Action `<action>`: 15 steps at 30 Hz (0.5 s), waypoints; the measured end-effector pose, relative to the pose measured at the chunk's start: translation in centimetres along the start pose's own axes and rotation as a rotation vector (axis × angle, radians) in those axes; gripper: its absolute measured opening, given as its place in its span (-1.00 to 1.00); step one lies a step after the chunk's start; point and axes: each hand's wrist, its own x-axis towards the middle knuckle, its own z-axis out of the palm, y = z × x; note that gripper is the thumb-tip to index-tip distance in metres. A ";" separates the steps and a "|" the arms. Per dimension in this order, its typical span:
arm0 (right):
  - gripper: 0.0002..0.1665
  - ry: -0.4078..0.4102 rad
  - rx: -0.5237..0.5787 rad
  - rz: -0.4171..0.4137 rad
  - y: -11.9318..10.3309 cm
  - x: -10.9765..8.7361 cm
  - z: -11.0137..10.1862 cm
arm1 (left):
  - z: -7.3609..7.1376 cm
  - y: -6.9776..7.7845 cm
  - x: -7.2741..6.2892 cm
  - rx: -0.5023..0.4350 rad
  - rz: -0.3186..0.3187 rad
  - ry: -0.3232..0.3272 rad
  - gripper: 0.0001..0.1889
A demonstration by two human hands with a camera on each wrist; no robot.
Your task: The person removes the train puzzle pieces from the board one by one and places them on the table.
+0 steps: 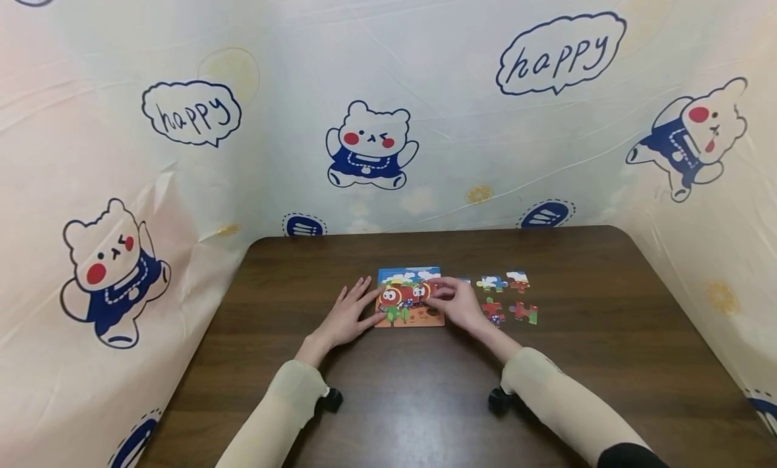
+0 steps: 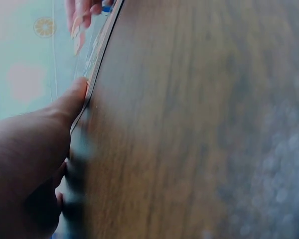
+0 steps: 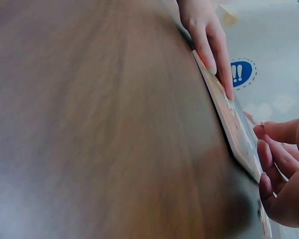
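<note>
A colourful jigsaw puzzle board (image 1: 408, 319) lies on the table, showing a red cartoon figure with big eyes under a blue sky. My left hand (image 1: 347, 314) rests at the board's left side, fingers spread and fairly straight, the thumb along its lower left edge. Over the board's right part, my right hand (image 1: 459, 305) pinches a small puzzle piece (image 2: 78, 41) between thumb and fingers. The fingers hide most of that piece in the head view. Low over the board's edge, the right wrist view shows the same thumb and fingertips close together.
Several loose puzzle pieces (image 1: 492, 283) lie right of the board, some partly behind the right hand. The brown wooden table (image 1: 413, 387) reaches back to a printed cloth (image 1: 461, 151) hanging behind it and at both sides.
</note>
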 end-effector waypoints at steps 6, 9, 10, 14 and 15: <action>-0.51 0.015 -0.017 -0.006 1.8 -1.4 -2.2 | -0.3 0.5 -0.1 -0.005 -0.012 -0.016 -0.19; -0.52 0.024 -0.020 -0.007 2.2 -1.9 -3.1 | -0.6 1.0 -0.3 -0.001 -0.007 -0.018 -0.19; -0.52 0.024 -0.017 -0.008 2.3 -2.0 -3.4 | -0.7 1.1 -0.3 -0.001 -0.005 -0.019 -0.19; -0.52 0.020 -0.028 -0.012 2.4 -2.5 -4.2 | -0.7 1.1 -0.3 -0.001 -0.008 -0.019 -0.19; -0.52 0.017 -0.030 -0.011 2.4 -2.6 -4.4 | -0.6 1.1 -0.3 -0.006 -0.010 -0.017 -0.19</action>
